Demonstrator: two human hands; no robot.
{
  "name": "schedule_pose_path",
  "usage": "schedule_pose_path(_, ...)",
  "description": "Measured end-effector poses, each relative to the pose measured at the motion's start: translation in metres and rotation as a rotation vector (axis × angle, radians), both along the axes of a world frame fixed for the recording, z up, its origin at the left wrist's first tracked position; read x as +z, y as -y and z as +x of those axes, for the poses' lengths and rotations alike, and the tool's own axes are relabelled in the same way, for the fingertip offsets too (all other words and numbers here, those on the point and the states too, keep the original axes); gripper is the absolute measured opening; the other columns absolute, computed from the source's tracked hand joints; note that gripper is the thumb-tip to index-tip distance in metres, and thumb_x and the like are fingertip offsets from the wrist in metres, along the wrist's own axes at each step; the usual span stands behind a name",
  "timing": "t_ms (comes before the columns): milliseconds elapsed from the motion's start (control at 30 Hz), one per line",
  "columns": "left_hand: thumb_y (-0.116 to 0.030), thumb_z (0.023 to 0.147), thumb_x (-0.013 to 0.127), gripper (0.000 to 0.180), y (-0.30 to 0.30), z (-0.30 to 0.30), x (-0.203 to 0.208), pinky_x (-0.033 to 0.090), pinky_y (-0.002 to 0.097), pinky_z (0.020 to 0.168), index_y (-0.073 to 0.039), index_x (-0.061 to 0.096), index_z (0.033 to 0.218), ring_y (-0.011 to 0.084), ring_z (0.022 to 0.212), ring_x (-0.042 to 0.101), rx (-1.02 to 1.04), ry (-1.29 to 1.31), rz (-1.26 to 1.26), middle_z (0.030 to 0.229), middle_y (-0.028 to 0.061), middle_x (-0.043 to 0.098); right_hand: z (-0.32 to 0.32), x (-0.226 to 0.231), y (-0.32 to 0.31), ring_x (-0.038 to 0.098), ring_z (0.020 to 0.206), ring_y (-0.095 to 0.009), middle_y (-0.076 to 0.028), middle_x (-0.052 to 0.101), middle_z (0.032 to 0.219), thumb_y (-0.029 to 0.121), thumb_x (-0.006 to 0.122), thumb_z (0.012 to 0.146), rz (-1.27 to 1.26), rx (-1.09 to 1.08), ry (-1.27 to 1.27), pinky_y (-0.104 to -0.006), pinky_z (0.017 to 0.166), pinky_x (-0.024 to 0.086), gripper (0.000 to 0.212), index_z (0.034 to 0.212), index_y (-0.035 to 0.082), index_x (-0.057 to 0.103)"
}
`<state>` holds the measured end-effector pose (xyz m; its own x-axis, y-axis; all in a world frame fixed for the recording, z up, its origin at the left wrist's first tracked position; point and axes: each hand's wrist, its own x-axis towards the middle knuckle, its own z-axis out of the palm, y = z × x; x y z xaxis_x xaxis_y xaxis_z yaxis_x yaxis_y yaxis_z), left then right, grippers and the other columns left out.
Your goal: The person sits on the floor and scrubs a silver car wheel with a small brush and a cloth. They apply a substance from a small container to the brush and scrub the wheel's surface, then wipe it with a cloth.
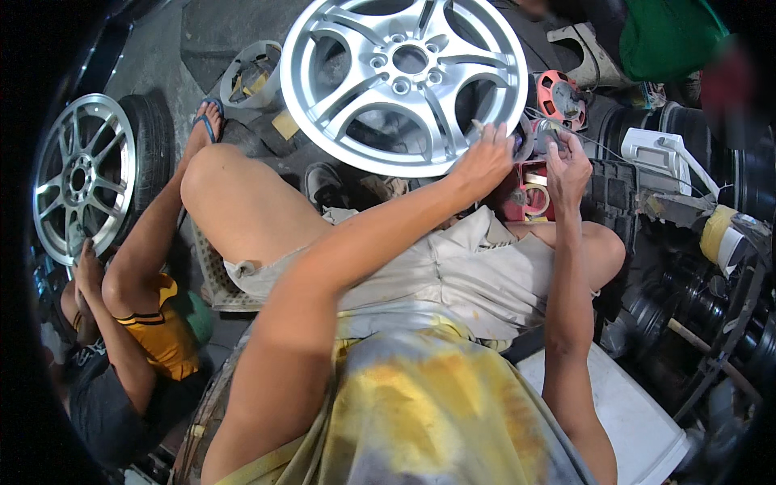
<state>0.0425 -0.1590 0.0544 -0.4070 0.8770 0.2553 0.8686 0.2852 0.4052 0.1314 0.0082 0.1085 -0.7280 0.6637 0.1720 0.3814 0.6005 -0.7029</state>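
Observation:
A large silver alloy wheel rim point(315, 133) lies face up in front of my knees. My left hand point(483, 160) is closed beside its lower right edge, and a short, thin pale stick point(477, 125) pokes out from the fingers. Close by on the right, my right hand point(571, 166) has its fingers curled together next to a small greyish, round container point(543, 139). Whether the fingers grip that container is hard to make out. Below both hands sits a red box point(509, 200) with a roll of tape point(536, 199) in it.
At far left another person's hand point(87, 263) touches a second silver rim point(58, 182); a tire point(149, 129) stands behind it. A white bucket point(230, 89) is near that person's foot. On my right are a red round part point(558, 93), a white plastic device point(651, 158) and dark rims point(687, 299).

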Motion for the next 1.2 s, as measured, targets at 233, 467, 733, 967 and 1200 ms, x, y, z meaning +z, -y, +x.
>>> schedule_pose_path(233, 0.002, 0.087, 0.058, 0.049, 0.155, -0.037, 0.050, 0.060, 0.0406, 0.098, 0.009, 0.053, 0.135, 0.0477, 0.136, 0.050, -0.353, -0.071, -0.531, 0.153, 0.0301, 0.042, -0.010, 0.001, 0.006, 0.074, 0.077, -0.024, -0.016, 0.074, 0.089, 0.012, 0.068, 0.086, 0.053, 0.117, 0.177, -0.0367, 0.073, 0.055, 0.021, 0.102, 0.000, 0.071)
schedule_pose_path(467, -0.009, 0.087, 0.061, 0.017, 0.230, -0.192, 0.066, 0.058, 0.0516, 0.083, 0.000, 0.073, 0.097, 0.0436, 0.094, 0.070, 0.068, 0.122, -0.593, 0.093, 0.0277, 0.069, -0.023, -0.042, -0.052, 0.073, 0.086, -0.036, -0.023, 0.074, 0.096, 0.020, 0.065, 0.087, 0.177, 0.042, 0.243, -0.0450, 0.079, 0.055, 0.031, 0.108, -0.002, 0.069)
schedule_pose_path(733, -0.021, 0.096, 0.064, 0.022, 0.248, -0.240, 0.011, 0.061, 0.0379, 0.058, -0.002, 0.070, 0.104, 0.0280, 0.074, 0.072, 0.693, 1.030, -0.249, 0.083, 0.0167, 0.070, -0.075, -0.077, -0.040, 0.072, 0.084, -0.021, -0.024, 0.070, 0.112, 0.036, 0.081, 0.089, -0.645, -0.181, 0.176, -0.0280, 0.068, 0.060, 0.083, 0.138, -0.022, 0.047)
schedule_pose_path(967, -0.023, 0.088, 0.070, 0.028, 0.230, -0.243, -0.007, 0.059, 0.0345, 0.055, 0.004, 0.074, 0.096, 0.0204, 0.066, 0.070, 0.899, 0.899, -0.298, 0.085, 0.0134, 0.074, -0.070, -0.060, -0.020, 0.063, 0.068, -0.013, -0.014, 0.072, 0.090, 0.035, 0.081, 0.090, -0.589, -0.059, 0.246, -0.0274, 0.056, 0.050, 0.058, 0.120, -0.012, 0.065)
schedule_pose_path(1200, -0.025, 0.087, 0.063, 0.040, 0.233, -0.328, -0.012, 0.054, 0.0498, 0.093, 0.004, 0.070, 0.113, 0.0442, 0.110, 0.069, 0.716, 0.469, -0.280, 0.112, 0.0280, 0.072, -0.016, -0.030, 0.047, 0.065, 0.066, -0.018, -0.011, 0.071, 0.083, 0.028, 0.073, 0.097, -0.808, 0.097, 0.355, -0.0305, 0.063, 0.053, 0.032, 0.103, -0.003, 0.071)
